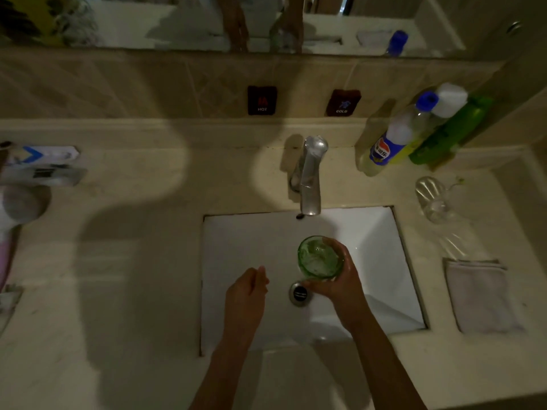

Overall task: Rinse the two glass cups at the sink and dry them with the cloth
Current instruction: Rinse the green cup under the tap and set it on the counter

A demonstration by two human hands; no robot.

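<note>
1. My right hand [337,279] gripped the green glass cup [320,257], fingers and thumb curled round its wall, holding it upright over the white sink [251,238], mouth up toward me and a little tilted.
2. The cup sat below and slightly in front of the faucet [309,176] spout, and just behind the drain [300,293]. Its long axis ran near vertical, so I judged a short carry back toward the spout would put the open mouth under the water. I could not tell whether water was running.
3. My left hand [247,287] held nothing, its fingers loosely curled, hanging over the basin to the left of the cup and clearly apart from it. It was the freer hand for the tap, I reckoned.
4. The clear glass cup [432,199] lay on its side on the counter to the right of the sink, nearer my right hand, well apart from my grip.
5. The cloth [481,294] lay folded on the counter, in front of that clear cup, also on my right.
6. Counted: two cups, one green and one clear; one cloth; one faucet; two bottles [414,134] standing against the back wall.
</note>
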